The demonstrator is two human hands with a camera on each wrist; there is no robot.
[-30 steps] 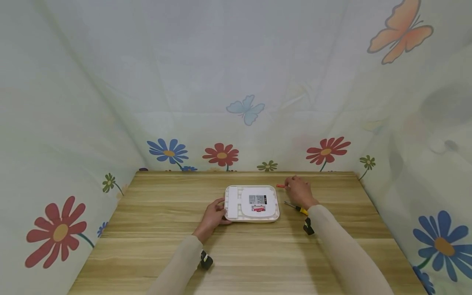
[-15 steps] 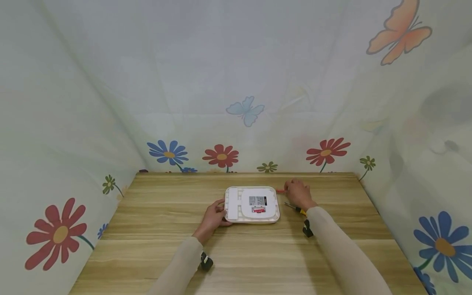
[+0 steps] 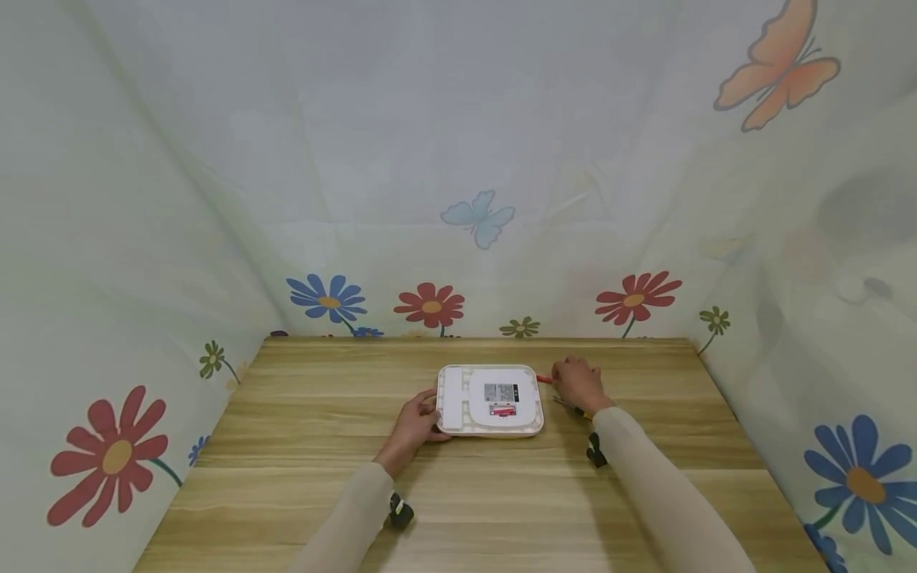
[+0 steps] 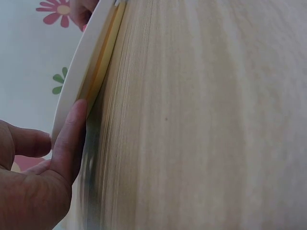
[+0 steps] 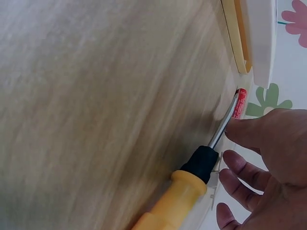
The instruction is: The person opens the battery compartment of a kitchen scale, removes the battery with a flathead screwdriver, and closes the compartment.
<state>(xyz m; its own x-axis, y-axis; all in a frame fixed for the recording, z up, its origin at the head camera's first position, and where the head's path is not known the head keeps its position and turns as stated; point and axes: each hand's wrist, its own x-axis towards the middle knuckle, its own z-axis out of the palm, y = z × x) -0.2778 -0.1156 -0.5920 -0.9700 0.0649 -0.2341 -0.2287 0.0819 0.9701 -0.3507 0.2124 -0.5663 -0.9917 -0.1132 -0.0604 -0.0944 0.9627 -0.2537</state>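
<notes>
A flat white device (image 3: 453,398) with rounded corners lies underside up on the wooden table, showing a printed label and a small compartment with a red battery (image 3: 504,411) in it. My left hand (image 3: 413,423) grips its left edge; in the left wrist view the fingers (image 4: 70,139) lie along the rim, over a yellowish layer beneath. Just off the far right corner, my right hand (image 3: 579,383) pinches a second red battery (image 5: 240,102), its end sticking out toward the device. A screwdriver (image 5: 180,196) with a yellow and black handle lies on the table beside the right fingers.
In the right wrist view, a small pale piece (image 5: 214,183) shows behind the screwdriver. Hanging cloth (image 3: 372,199) printed with flowers and butterflies encloses the table (image 3: 501,501) at the back and both sides.
My right hand has come nearer to me along the device's right side, carrying the red battery and covering more of the screwdriver. My left hand keeps its grip on the device.
</notes>
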